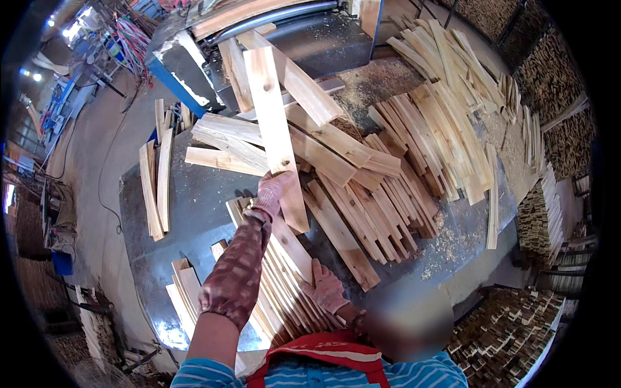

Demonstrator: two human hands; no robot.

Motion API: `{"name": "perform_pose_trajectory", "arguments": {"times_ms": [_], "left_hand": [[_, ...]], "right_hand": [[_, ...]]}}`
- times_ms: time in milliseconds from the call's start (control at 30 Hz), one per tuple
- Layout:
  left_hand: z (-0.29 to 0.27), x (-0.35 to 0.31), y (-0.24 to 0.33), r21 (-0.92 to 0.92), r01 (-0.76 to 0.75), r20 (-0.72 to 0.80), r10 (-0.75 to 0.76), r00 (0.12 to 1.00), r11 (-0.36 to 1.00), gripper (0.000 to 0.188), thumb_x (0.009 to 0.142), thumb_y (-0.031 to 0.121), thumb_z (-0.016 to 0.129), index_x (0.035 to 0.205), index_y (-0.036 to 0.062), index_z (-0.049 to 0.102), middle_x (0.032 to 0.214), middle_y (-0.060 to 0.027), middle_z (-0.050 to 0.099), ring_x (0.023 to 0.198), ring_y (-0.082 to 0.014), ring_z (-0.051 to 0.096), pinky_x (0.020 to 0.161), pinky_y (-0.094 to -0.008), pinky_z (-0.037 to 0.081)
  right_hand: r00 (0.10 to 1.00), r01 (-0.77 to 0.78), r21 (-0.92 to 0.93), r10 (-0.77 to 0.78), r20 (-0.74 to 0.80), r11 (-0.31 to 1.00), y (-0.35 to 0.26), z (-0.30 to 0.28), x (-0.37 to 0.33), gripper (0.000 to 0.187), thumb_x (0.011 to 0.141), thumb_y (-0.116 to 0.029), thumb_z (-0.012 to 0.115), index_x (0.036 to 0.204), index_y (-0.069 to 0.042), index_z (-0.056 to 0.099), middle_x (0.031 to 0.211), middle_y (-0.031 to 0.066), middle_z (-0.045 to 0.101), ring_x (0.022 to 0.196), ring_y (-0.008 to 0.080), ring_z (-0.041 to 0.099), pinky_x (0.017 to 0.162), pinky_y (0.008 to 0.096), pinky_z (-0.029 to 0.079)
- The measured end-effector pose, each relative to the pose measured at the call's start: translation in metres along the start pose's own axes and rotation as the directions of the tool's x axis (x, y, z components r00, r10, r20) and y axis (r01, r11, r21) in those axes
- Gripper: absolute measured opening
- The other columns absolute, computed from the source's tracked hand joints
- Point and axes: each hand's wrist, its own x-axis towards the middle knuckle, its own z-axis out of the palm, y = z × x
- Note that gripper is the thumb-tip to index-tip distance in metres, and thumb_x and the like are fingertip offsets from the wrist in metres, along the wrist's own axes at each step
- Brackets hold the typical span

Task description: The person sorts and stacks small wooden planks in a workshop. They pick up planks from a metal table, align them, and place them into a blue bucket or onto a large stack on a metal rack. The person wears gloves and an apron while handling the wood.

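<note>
My left hand (275,191), in a pinkish work glove below a brown patterned sleeve, is closed round the edge of a long pale wooden board (269,107). This board slants up and away across other boards. My right hand (325,289), also gloved, lies with fingers stretched out against the right side of a row of boards (270,299) standing close together in front of me. A pale board (289,249) on that row passes beneath my left wrist and reaches the right hand. Loose boards (242,149) lie crosswise beyond my left hand.
A machine with a dark roller (275,22) stands at the table's far side. Stacked boards (446,142) fill the right. Several boards lie on the dark metal tabletop (139,258) at left. Sawdust (430,252) covers parts of the table. More wood stacks (504,330) stand at lower right.
</note>
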Motion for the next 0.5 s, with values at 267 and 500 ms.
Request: {"name": "perform_pose_trajectory", "arguments": {"times_ms": [267, 500], "left_hand": [[0.053, -0.08, 0.095, -0.124, -0.359, 0.028, 0.365, 0.931, 0.925, 0.03, 0.085, 0.015, 0.079, 0.113, 0.0061, 0.069, 0.105, -0.0038, 0.07, 0.099, -0.0171, 0.067, 0.094, -0.0329, 0.053], [-0.105, -0.177, 0.131, 0.328, -0.516, -0.152, 0.583, 0.798, 0.791, 0.067, 0.09, 0.033, 0.071, 0.138, -0.0076, 0.047, 0.115, -0.0086, 0.062, 0.103, -0.0203, 0.059, 0.089, -0.0317, 0.051]], "right_hand": [[0.993, -0.005, -0.169, -0.015, -0.113, 0.986, 0.006, -0.007, -0.004, 0.085, 0.09, -0.057, 0.055, 0.147, 0.003, 0.036, 0.147, 0.0252, 0.043, 0.132, 0.041, 0.045, 0.109, 0.049, 0.038], [0.957, 0.065, -0.32, -0.15, -0.248, 0.945, 0.042, -0.024, 0.013, 0.074, 0.091, -0.049, 0.059, 0.146, -0.003, 0.04, 0.15, 0.0227, 0.04, 0.138, 0.0419, 0.039, 0.111, 0.0506, 0.036]]}}
